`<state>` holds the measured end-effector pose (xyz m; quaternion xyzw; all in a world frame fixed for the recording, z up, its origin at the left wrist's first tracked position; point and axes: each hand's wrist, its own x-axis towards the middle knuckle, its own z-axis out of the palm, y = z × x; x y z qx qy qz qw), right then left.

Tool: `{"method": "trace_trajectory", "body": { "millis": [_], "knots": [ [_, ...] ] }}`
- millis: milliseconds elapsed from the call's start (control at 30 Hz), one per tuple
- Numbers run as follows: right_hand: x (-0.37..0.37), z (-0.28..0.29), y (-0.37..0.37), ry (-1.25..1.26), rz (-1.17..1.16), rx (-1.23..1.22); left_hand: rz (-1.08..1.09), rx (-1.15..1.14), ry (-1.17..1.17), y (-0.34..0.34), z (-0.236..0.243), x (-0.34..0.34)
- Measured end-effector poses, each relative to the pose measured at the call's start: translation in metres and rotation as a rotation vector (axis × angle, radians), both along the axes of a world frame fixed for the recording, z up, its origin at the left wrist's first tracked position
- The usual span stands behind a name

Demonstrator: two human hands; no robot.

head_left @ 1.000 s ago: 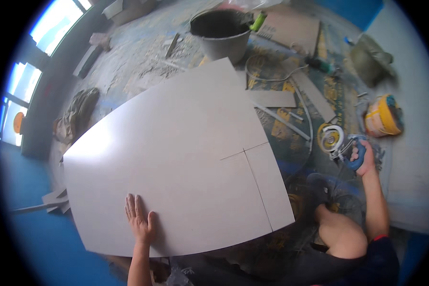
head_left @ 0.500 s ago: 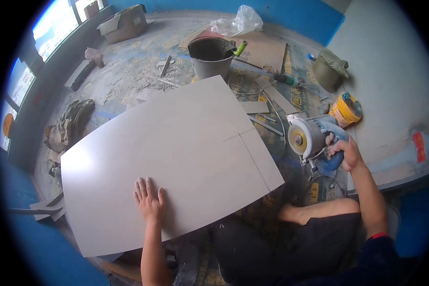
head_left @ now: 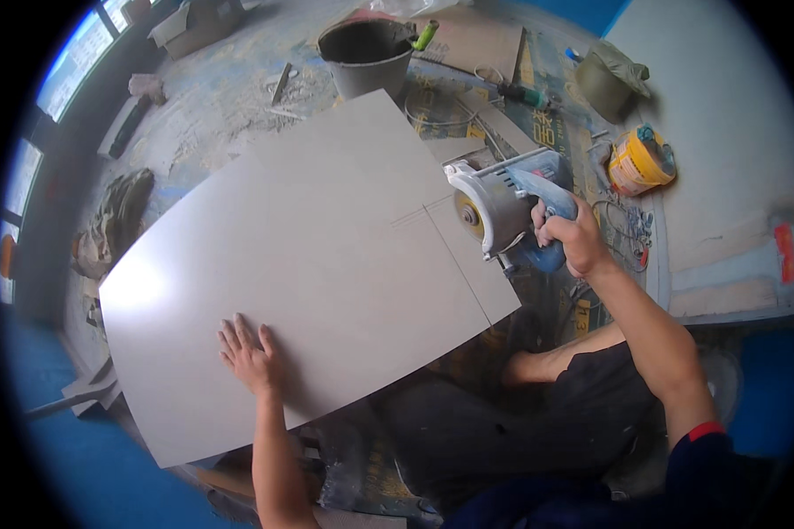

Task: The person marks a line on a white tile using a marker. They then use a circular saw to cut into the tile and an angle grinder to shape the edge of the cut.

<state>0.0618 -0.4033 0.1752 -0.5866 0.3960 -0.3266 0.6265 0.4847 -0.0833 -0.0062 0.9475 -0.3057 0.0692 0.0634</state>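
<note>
The right hand (head_left: 570,236) clasps the handheld saw (head_left: 507,198), with the pale panel (head_left: 326,247) left of that grip, under the flat, unclenched left hand (head_left: 250,357) — best braced steady, the yellow disc (head_left: 469,214) squared to the drawn line (head_left: 457,266).

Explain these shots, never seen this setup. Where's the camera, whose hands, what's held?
There is no robot: these are a person's two bare hands. Every picture comes from one fisheye camera worn on the head, looking down, so straight edges bend. The left hand rests, fingers spread, on a large pale slab with thin dark lines drawn near its right side. The right hand grips a power saw at the slab's right edge; whether its round blade touches, I can't tell. Beyond stands a grey bucket.
</note>
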Motion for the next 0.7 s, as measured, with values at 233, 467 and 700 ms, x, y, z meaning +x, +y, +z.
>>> {"method": "trace_trajectory", "body": {
  "millis": [233, 467, 700],
  "knots": [
    [0.023, -0.023, -0.013, 0.06, 0.009, 0.029, 0.123, 0.066, -0.015, -0.005, -0.001, -0.001],
    [0.037, -0.036, -0.023, 0.103, 0.011, 0.015, 0.121, 0.072, -0.029, -0.01, 0.001, -0.003],
    [0.044, -0.043, -0.03, 0.114, 0.002, 0.016, 0.129, 0.076, -0.034, -0.009, -0.001, -0.004]
  ]
}}
